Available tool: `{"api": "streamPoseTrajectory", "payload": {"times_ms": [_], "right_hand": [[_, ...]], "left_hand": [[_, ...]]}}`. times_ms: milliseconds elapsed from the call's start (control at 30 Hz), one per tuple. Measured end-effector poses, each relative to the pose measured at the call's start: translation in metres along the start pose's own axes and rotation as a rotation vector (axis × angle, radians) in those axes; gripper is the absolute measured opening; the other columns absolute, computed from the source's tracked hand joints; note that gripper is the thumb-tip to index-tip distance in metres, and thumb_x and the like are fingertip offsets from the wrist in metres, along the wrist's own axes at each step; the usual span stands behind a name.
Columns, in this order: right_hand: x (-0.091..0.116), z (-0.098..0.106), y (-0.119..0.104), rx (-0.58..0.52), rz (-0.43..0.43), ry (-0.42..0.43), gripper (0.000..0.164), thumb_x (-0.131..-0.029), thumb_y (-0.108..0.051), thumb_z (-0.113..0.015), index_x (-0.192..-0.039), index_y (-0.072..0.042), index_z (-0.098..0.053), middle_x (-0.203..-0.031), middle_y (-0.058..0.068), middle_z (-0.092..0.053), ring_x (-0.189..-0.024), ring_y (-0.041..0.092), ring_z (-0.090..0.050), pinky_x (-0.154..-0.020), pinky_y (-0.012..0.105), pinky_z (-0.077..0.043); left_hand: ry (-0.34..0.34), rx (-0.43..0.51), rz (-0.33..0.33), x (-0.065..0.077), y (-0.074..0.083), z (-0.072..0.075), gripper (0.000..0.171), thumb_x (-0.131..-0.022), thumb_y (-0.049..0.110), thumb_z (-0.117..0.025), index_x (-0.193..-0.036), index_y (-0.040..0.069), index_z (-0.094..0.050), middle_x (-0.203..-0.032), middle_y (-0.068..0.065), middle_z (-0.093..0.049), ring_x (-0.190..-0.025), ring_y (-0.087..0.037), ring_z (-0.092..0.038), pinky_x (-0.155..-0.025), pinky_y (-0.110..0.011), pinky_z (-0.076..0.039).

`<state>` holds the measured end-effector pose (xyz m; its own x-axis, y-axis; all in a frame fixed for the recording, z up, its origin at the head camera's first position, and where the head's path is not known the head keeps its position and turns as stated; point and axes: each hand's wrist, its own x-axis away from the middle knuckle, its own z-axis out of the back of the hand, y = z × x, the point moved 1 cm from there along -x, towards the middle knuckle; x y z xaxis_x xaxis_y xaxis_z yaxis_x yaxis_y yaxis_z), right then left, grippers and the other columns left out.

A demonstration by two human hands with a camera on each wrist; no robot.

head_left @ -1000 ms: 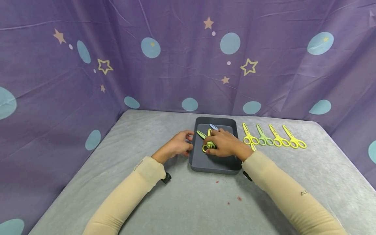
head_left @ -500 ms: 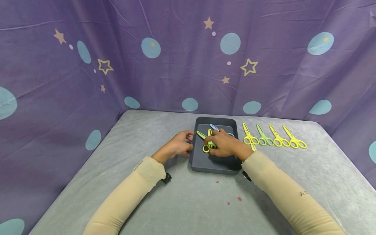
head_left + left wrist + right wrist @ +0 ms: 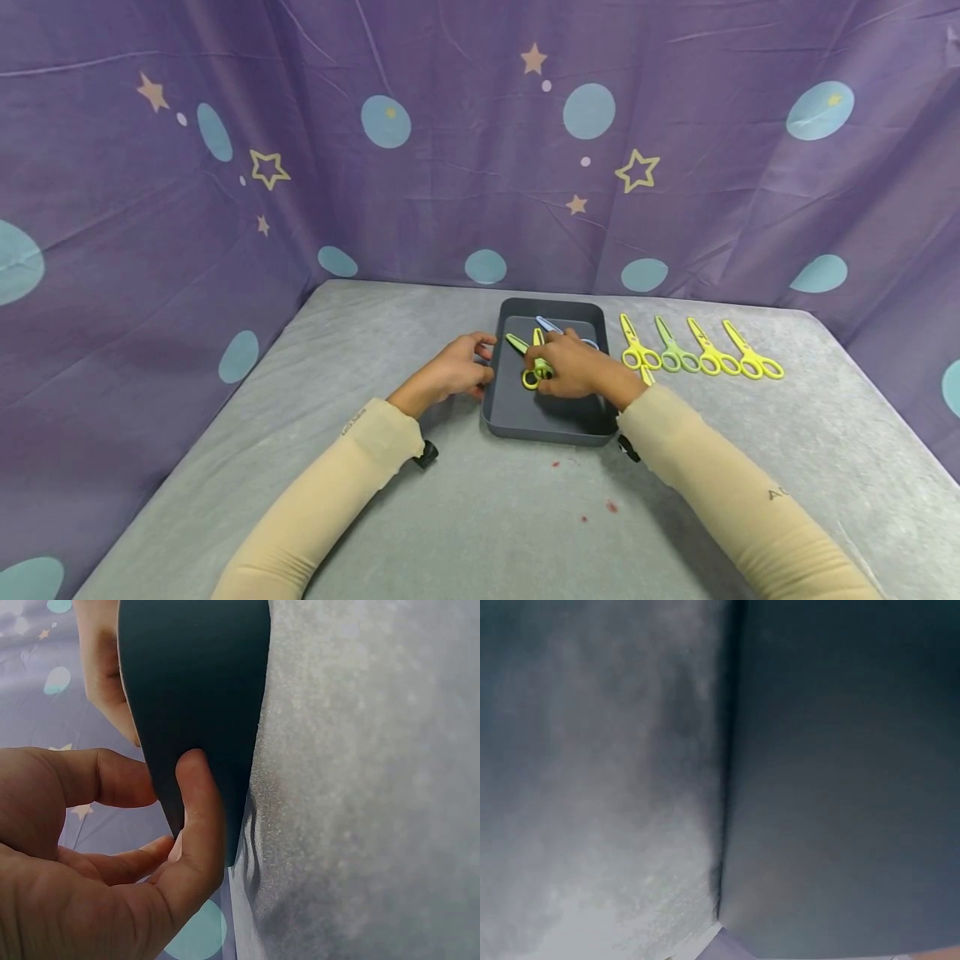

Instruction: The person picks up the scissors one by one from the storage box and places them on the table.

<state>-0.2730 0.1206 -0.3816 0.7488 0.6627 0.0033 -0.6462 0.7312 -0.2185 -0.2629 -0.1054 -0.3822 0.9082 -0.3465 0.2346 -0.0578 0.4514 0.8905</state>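
Note:
A dark grey tray (image 3: 551,425) sits on the table, with scissors inside it. My left hand (image 3: 455,367) rests at the tray's left wall, its loosely bent fingers touching the outside and the rim in the left wrist view. My right hand (image 3: 573,367) reaches into the tray and grips scissors by the handles. Green scissors (image 3: 516,342) and yellow scissors (image 3: 530,380) cross under its fingertips, the handles partly hidden. Blue scissors (image 3: 547,324) lie behind the hand, mostly covered. The right wrist view shows only the tray's outer wall (image 3: 840,780) and table.
Right of the tray, several yellow and green scissors (image 3: 705,346) lie in a row, blades pointing away. Another yellow piece (image 3: 647,375) shows beside the right wrist. A purple patterned curtain (image 3: 450,208) stands behind the grey table (image 3: 450,517), which has small red marks.
My right hand has shifted slightly right, and the green and yellow scissors under its fingers have moved right with it. The left hand and tray have stayed put.

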Motion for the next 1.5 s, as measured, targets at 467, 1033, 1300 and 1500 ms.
{"api": "streamPoseTrajectory", "payload": {"times_ms": [467, 1033, 1300, 1500], "right_hand": [[0.006, 0.011, -0.002, 0.016, -0.096, 0.039, 0.029, -0.088, -0.025, -0.077, -0.115, -0.019, -0.072, -0.106, 0.012, -0.060, -0.091, 0.031, -0.047, -0.078, 0.045, -0.041], [0.029, 0.027, -0.001, 0.089, -0.150, 0.145, 0.034, -0.085, -0.025, -0.082, -0.116, -0.014, -0.073, -0.103, 0.016, -0.061, -0.094, 0.033, -0.049, -0.080, 0.049, -0.039], [0.045, 0.031, 0.005, 0.069, -0.210, 0.198, 0.034, -0.084, -0.019, -0.080, -0.117, -0.013, -0.072, -0.110, 0.022, -0.057, -0.097, 0.043, -0.047, -0.077, 0.053, -0.046], [0.058, 0.035, 0.008, 0.073, -0.226, 0.231, 0.033, -0.084, -0.018, -0.079, -0.115, -0.012, -0.072, -0.108, 0.023, -0.057, -0.096, 0.042, -0.048, -0.075, 0.051, -0.046]], "left_hand": [[0.005, -0.007, 0.010, 0.000, 0.000, 0.000, 0.070, -0.089, -0.008, -0.056, -0.155, 0.005, -0.039, -0.135, -0.019, -0.048, -0.082, -0.026, -0.062, -0.067, -0.042, -0.062], [0.013, -0.016, 0.007, -0.003, -0.002, 0.000, 0.069, -0.088, -0.007, -0.056, -0.154, 0.006, -0.041, -0.133, -0.017, -0.048, -0.081, -0.025, -0.059, -0.065, -0.041, -0.062], [0.008, -0.006, 0.002, -0.002, -0.002, 0.000, 0.070, -0.088, -0.008, -0.055, -0.155, 0.005, -0.039, -0.134, -0.019, -0.048, -0.082, -0.025, -0.059, -0.066, -0.042, -0.062], [0.007, -0.004, 0.004, -0.002, -0.002, 0.000, 0.070, -0.088, -0.008, -0.055, -0.155, 0.004, -0.039, -0.134, -0.020, -0.048, -0.081, -0.024, -0.058, -0.065, -0.041, -0.062]]}}
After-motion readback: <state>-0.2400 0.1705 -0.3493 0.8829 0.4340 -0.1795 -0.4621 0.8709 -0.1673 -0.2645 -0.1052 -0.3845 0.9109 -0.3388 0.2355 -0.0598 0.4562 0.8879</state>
